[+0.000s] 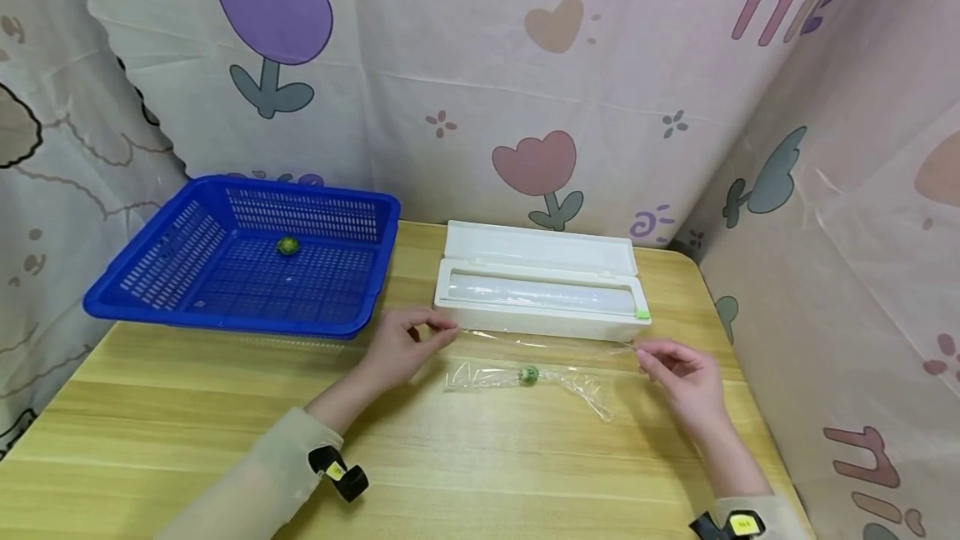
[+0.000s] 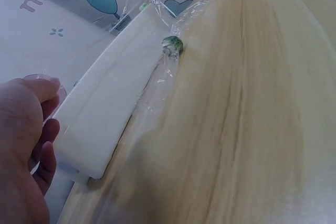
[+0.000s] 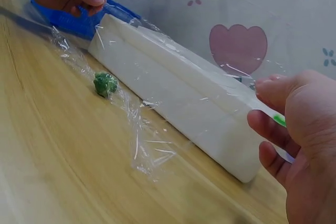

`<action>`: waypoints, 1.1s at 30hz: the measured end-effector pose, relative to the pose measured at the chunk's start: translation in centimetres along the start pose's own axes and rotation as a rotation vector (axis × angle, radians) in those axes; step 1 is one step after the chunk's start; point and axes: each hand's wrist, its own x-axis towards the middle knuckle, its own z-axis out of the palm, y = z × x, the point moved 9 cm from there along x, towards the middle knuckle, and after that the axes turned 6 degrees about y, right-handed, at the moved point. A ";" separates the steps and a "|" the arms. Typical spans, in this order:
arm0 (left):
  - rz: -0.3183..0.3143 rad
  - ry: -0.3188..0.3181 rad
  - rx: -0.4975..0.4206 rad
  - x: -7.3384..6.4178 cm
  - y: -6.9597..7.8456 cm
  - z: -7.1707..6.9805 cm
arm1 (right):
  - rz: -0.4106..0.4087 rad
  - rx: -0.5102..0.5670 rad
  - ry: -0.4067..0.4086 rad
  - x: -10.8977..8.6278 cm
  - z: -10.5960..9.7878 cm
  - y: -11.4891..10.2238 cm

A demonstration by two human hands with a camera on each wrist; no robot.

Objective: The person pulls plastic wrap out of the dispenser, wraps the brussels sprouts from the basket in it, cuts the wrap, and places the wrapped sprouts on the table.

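A sheet of clear cling film [image 1: 542, 343] stretches between both hands, in front of a white cling film box [image 1: 536, 323]. My left hand [image 1: 397, 347] pinches its left end between thumb and fingers. At the right end, my right hand [image 1: 686, 382] pinches the film the same way. Below the sheet, a small round green vegetable [image 1: 528, 376] lies on the table, wrapped in film with twisted tails [image 1: 585, 392] spreading to both sides. The right wrist view shows this vegetable [image 3: 105, 84] close by the box's front wall.
The box's lid [image 1: 540, 247] stands open behind the film roll [image 1: 542, 293]. At the back left sits a blue plastic basket [image 1: 225, 323] with a small green ball-shaped vegetable [image 1: 287, 246] inside. A patterned curtain [image 1: 420, 65] hangs behind the wooden table [image 1: 480, 473].
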 end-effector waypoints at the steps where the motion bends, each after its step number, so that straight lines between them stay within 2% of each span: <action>1: 0.001 -0.006 -0.005 -0.1 0.0 0.0 | -0.014 -0.005 -0.011 -0.1 -0.1 -0.1; 8: 0.058 -0.053 -0.022 -0.8 0.7 0.0 | -0.062 -0.008 -0.098 -0.9 -0.6 -0.2; 17: 0.047 -0.155 0.000 -1.5 0.8 0.2 | -0.080 -0.051 -0.202 -1.9 -0.6 0.1; 21: 0.077 -0.204 0.018 -1.9 0.8 0.4 | -0.079 -0.059 -0.250 -2.3 -0.7 0.4; 29: 0.126 -0.258 0.031 -2.7 0.9 0.6 | -0.071 -0.028 -0.343 -3.2 -0.8 0.9; 33: 0.106 -0.308 0.077 -3.1 0.8 0.7 | -0.058 -0.049 -0.398 -3.8 -0.7 1.2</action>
